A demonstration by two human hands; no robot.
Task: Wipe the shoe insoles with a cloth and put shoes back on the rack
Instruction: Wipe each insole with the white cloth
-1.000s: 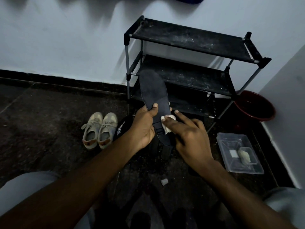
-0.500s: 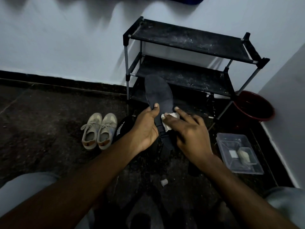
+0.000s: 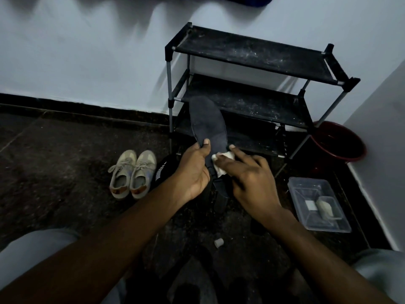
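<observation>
My left hand (image 3: 192, 170) grips the dark insole (image 3: 208, 123); my right hand (image 3: 252, 181) pinches a white cloth (image 3: 221, 161) against it. I'd brace it and wipe firmly toward the toe

so there's a clear plastic tub (image 3: 306, 187) sitting on the dark speckled floor (image 3: 54, 167); inside it a small white square (image 3: 310, 205) with a pale lump (image 3: 324, 207) right beside it, can't tell what either is; a dark red basin (image 3: 338, 141) sits just behind the tub, in the corner of the white wall (image 3: 87, 62); a little white cap (image 3: 218, 243) lies on the floor well left of the tub, nearer the camera
</observation>
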